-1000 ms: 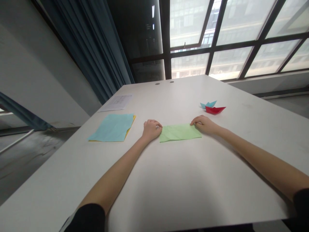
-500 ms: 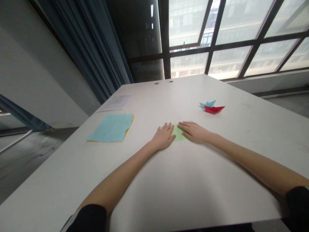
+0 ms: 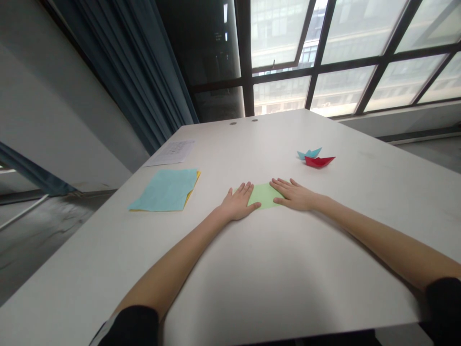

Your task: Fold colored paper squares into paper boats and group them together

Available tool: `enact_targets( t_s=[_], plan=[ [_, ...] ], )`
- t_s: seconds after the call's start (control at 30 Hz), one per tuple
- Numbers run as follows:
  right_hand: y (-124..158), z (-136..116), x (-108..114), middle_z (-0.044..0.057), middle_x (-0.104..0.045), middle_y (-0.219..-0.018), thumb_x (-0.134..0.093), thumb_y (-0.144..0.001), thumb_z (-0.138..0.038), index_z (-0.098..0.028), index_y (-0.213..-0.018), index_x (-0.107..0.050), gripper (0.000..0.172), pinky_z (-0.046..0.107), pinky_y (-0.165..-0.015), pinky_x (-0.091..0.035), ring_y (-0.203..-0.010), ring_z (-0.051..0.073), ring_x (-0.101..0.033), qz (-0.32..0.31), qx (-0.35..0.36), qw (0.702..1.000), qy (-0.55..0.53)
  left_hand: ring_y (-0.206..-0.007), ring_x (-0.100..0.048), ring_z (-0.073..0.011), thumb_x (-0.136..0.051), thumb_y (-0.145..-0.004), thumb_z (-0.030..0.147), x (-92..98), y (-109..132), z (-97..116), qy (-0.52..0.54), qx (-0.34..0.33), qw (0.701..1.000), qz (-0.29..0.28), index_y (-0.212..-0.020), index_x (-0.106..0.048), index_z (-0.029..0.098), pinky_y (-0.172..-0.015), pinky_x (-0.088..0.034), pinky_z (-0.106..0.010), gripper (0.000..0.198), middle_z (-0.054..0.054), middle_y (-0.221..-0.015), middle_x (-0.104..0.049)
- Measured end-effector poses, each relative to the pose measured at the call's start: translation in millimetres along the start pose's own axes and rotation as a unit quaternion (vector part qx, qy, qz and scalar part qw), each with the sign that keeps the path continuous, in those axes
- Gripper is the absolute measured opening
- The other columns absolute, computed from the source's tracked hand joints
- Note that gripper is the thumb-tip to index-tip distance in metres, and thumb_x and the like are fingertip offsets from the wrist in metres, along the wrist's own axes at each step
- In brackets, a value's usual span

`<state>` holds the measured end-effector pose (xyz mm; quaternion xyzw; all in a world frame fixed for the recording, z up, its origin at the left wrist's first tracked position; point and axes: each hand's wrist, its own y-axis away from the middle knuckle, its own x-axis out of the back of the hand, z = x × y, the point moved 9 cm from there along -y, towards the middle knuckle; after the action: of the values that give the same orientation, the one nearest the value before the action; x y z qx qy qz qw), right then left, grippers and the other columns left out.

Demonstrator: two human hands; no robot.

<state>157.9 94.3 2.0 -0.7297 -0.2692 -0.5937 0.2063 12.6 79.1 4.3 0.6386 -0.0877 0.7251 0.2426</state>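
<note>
The green paper is laid flat on the white table, and its middle can be seen between the two hands. Its left end is covered by the left hand, which is set palm down with its fingers spread apart. Its right end is covered by the right hand, also put palm down, with its thumb held away from the other fingers. Nothing is pinched by either hand. The thumbs are pointed toward each other, but a gap is left between them. Past the right hand, a bit to its right, a red boat is seen, and a blue boat is partly hidden behind it. To the left of the left hand, well apart from it, a blue sheet is laid over a yellow sheet. Farther off on that side, a printed page is seen.
</note>
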Motion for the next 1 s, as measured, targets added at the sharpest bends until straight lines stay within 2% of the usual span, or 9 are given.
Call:
enact_targets(
  t_s=[0.2, 0.4, 0.5, 0.6, 0.77, 1.0],
  plan=[
    [2, 3, 1, 0.01, -0.015, -0.148, -0.02, -0.084, -0.063, -0.019, -0.143, -0.013, 0.074, 0.055, -0.107, -0.01, -0.136, 0.027, -0.015, -0.01, -0.011, 1.0, 0.0, -0.137, 0.003, -0.0294, -0.025, -0.074, 0.075, -2.2, 2, -16, 0.0, 0.011, 0.998, -0.056, -0.143, 0.003, 0.016, -0.104, -0.005, -0.06, 0.095, -0.009, -0.149, 0.007],
    [3, -1, 4, 0.013, -0.021, -0.146, -0.022, -0.084, -0.063, -0.018, -0.143, -0.016, 0.074, 0.058, -0.106, -0.01, -0.134, 0.03, -0.02, 0.007, 0.0, 1.0, 0.009, -0.137, 0.004, -0.0299, -0.026, -0.072, 0.077, -1.7, 3, -17, 0.002, 0.01, 0.998, -0.06, -0.142, 0.004, 0.016, -0.104, -0.006, -0.06, 0.097, -0.01, -0.148, 0.007],
    [5, -9, 16, 0.015, -0.026, -0.145, -0.03, -0.08, -0.067, -0.019, -0.142, -0.02, 0.079, 0.059, -0.105, -0.009, -0.132, 0.033, -0.024, 0.041, 0.034, 0.998, 0.032, -0.137, 0.005, -0.0301, -0.026, -0.072, 0.077, -2.7, 4, -17, 0.006, 0.009, 0.998, -0.061, -0.143, 0.003, 0.018, -0.104, -0.006, -0.06, 0.096, -0.011, -0.148, 0.007],
    [6, -23, 30, 0.014, -0.034, -0.142, -0.044, -0.072, -0.069, -0.02, -0.138, -0.032, 0.083, 0.054, -0.104, -0.016, -0.129, 0.033, -0.031, 0.069, 0.094, 0.992, 0.043, -0.137, 0.005, -0.0304, -0.027, -0.072, 0.076, -4.2, 4, -19, 0.01, 0.008, 0.998, -0.062, -0.143, 0.003, 0.018, -0.103, -0.006, -0.061, 0.096, -0.011, -0.148, 0.008],
    [7, -38, 44, 0.013, -0.054, -0.123, -0.054, -0.072, -0.06, -0.021, -0.123, -0.052, 0.064, 0.044, -0.094, -0.034, -0.111, 0.029, -0.048, 0.076, 0.15, 0.985, 0.029, -0.136, 0.005, -0.0312, -0.028, -0.072, 0.076, -3.9, 4, -21, 0.016, 0.001, 0.998, -0.056, -0.143, 0.002, 0.018, -0.103, -0.006, -0.062, 0.096, -0.011, -0.149, 0.006],
    [7, -44, 40, 0.009, -0.067, -0.098, -0.051, -0.078, -0.051, -0.02, -0.103, -0.065, 0.042, 0.037, -0.085, -0.039, -0.09, 0.023, -0.06, 0.036, 0.167, 0.985, 0.021, -0.136, 0.006, -0.0306, -0.029, -0.072, 0.076, -3.1, 4, -21, 0.019, 0.002, 0.998, -0.067, -0.142, 0.004, 0.018, -0.103, -0.004, -0.062, 0.097, -0.011, -0.148, 0.008]
  ],
)
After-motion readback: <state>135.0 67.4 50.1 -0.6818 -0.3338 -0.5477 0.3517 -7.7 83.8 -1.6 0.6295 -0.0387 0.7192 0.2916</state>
